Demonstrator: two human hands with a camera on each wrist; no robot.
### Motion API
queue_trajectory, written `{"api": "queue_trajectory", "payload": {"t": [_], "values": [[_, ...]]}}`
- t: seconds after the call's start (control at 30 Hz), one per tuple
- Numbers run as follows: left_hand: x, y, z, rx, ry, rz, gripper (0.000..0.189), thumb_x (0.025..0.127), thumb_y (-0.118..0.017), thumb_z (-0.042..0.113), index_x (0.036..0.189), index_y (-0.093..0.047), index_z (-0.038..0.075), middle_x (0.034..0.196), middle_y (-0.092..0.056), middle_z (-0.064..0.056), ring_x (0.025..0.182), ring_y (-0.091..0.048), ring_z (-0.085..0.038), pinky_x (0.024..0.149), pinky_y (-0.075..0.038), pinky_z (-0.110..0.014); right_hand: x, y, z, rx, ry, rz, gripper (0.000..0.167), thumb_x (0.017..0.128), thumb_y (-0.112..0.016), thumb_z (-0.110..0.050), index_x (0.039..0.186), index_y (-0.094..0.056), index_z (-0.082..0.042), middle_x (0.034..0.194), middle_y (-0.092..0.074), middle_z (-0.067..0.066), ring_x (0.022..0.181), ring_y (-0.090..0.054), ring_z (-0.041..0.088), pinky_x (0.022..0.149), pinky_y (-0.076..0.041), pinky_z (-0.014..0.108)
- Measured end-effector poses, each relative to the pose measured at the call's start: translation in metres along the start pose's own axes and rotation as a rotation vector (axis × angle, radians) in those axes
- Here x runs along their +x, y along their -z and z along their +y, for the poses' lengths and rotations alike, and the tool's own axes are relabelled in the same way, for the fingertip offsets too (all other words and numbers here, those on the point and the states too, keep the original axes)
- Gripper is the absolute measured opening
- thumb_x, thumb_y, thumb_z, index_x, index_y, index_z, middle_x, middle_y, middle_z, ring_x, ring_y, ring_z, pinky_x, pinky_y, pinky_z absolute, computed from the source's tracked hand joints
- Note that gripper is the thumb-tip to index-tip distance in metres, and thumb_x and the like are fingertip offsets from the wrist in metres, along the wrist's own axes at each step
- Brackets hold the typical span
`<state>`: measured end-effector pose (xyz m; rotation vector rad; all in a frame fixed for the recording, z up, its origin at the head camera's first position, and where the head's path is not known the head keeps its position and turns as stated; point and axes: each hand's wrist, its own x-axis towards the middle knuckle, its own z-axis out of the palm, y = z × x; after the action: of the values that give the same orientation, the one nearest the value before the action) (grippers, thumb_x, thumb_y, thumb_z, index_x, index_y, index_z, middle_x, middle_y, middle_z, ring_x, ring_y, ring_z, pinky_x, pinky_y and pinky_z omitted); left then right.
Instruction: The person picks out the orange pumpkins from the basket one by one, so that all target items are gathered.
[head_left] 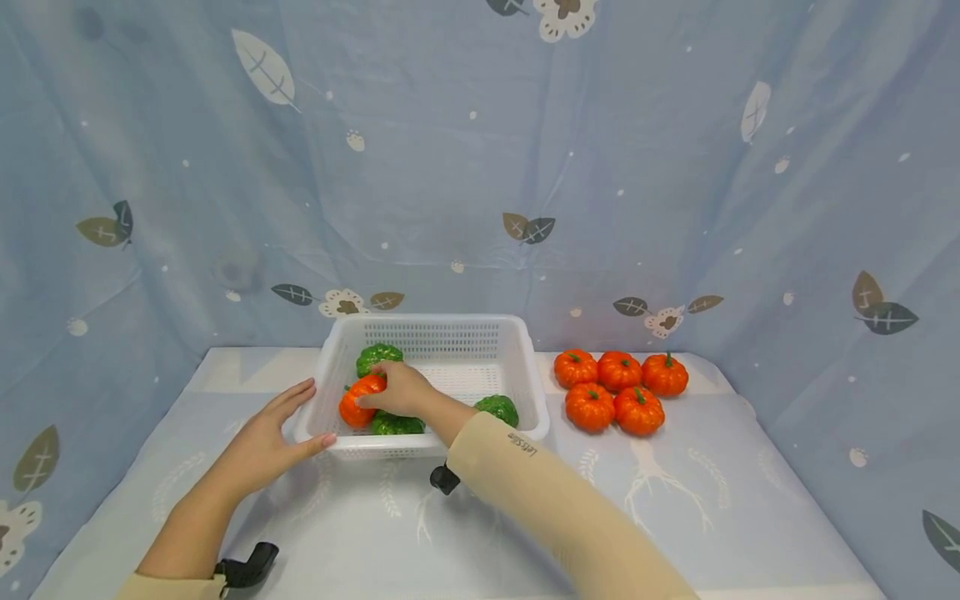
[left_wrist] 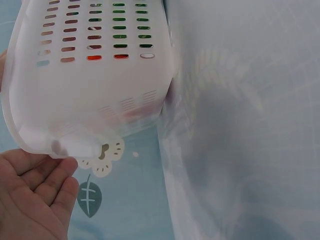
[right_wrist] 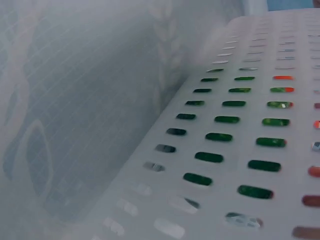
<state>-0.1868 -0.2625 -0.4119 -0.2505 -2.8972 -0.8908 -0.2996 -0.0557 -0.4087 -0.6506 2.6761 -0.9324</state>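
A white perforated plastic basket [head_left: 465, 379] stands on the table. My right hand [head_left: 405, 392] reaches into its left part and grips an orange mini pumpkin [head_left: 355, 408] between thumb and fingers. One green pumpkin [head_left: 378, 356] lies behind the orange one, and another green pumpkin [head_left: 397, 425] sits just in front, partly hidden. A third green pumpkin [head_left: 498, 407] is at the basket's front right. My left hand [head_left: 258, 446] spreads around the front left corner, thumb at the front rim and fingers along the left side. From the left wrist, the fingers [left_wrist: 52, 182] look loosely extended by the rim.
Several orange pumpkins [head_left: 589, 407] are grouped in two rows on the table right of the basket. A blue patterned curtain [head_left: 465, 167] hangs behind and along both sides. Black wrist devices [head_left: 251, 567] are strapped near both hands. A pale cloth [head_left: 360, 533] covers the table.
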Motion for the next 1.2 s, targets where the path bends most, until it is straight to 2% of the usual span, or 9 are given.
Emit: {"api": "queue_trajectory", "payload": {"t": [0.27, 0.47, 0.7, 0.9, 1.2], "values": [[0.0, 0.0, 0.002, 0.007, 0.013, -0.011, 0.099, 0.085, -0.071, 0.061, 0.155, -0.033, 0.002, 0.161, -0.027, -0.021, 0.135, -0.036, -0.055, 0.099, -0.035, -0.075, -0.001, -0.001, 0.002, -0.018, 0.005, 0.025, 0.061, 0.087, -0.079, -0.04, 0.137, -0.06, -0.012, 0.126, -0.065, -0.001, 0.11, -0.061, 0.011, 0.096, -0.05, 0.025], [0.0, 0.0, 0.001, -0.005, 0.005, -0.002, 0.098, 0.085, -0.072, 0.059, 0.155, -0.034, 0.002, 0.161, -0.028, -0.021, 0.136, -0.036, -0.054, 0.099, -0.035, -0.075, -0.003, 0.002, -0.001, -0.036, 0.031, 0.043, 0.06, 0.086, -0.08, -0.037, 0.137, -0.06, -0.011, 0.127, -0.065, 0.0, 0.111, -0.06, 0.012, 0.094, -0.049, 0.023], [0.0, -0.001, 0.0, -0.014, -0.001, 0.002, 0.097, 0.086, -0.072, 0.058, 0.154, -0.034, 0.001, 0.16, -0.028, -0.021, 0.136, -0.036, -0.054, 0.099, -0.035, -0.074, -0.01, 0.012, -0.003, 0.006, 0.052, 0.098, 0.059, 0.085, -0.082, -0.034, 0.135, -0.061, -0.01, 0.124, -0.064, 0.001, 0.105, -0.062, 0.013, 0.088, -0.052, 0.024], [0.0, -0.001, 0.001, -0.014, 0.005, -0.003, 0.097, 0.086, -0.072, 0.059, 0.155, -0.034, 0.002, 0.161, -0.027, -0.02, 0.137, -0.035, -0.053, 0.099, -0.035, -0.075, -0.028, 0.029, 0.0, 0.045, 0.065, 0.144, 0.058, 0.086, -0.081, -0.032, 0.136, -0.06, -0.011, 0.124, -0.063, 0.002, 0.105, -0.062, 0.015, 0.085, -0.054, 0.025], [0.0, -0.001, -0.002, -0.015, -0.013, 0.005, 0.097, 0.086, -0.073, 0.057, 0.154, -0.035, 0.0, 0.161, -0.027, -0.019, 0.138, -0.033, -0.053, 0.102, -0.032, -0.074, -0.065, 0.064, 0.002, 0.176, 0.094, 0.175, 0.057, 0.085, -0.082, -0.027, 0.136, -0.059, -0.012, 0.124, -0.061, 0.001, 0.105, -0.06, 0.016, 0.077, -0.055, 0.025]]}}
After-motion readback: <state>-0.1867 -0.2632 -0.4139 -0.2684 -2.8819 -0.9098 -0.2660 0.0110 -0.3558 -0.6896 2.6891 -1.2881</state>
